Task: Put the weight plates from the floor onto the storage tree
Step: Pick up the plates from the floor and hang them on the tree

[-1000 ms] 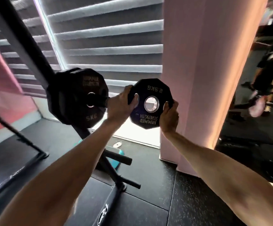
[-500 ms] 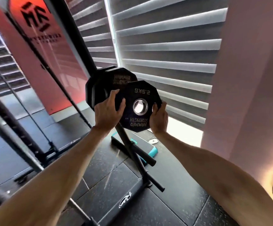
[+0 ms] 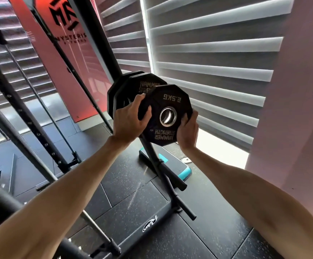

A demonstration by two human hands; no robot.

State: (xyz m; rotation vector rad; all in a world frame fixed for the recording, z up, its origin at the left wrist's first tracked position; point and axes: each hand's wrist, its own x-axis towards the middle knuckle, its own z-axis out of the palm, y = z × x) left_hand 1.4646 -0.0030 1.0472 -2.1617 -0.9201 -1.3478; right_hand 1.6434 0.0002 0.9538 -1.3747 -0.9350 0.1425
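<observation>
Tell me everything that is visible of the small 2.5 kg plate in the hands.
The 2.5 kg plate is black, many-sided, rubber-like, with a shiny metal ring round its centre hole. Pale letters read 2.5KG and HAMMER STRENGTH, upside down. It stands upright, face to the camera, in front of the larger plates on the storage tree. The left hand grips its left edge, the right hand its lower right edge.

Right of the storage tree [image 3: 103,43], open air runs to the slatted blinds [image 3: 208,62]. High on the tree, stacked plates [image 3: 129,86] block the way, with the 2.5 kg plate [image 3: 170,98] just in front. Lower down, two bare pegs [image 3: 174,179] jut out. Left of the tree stand slanted rack bars [image 3: 23,109].
</observation>
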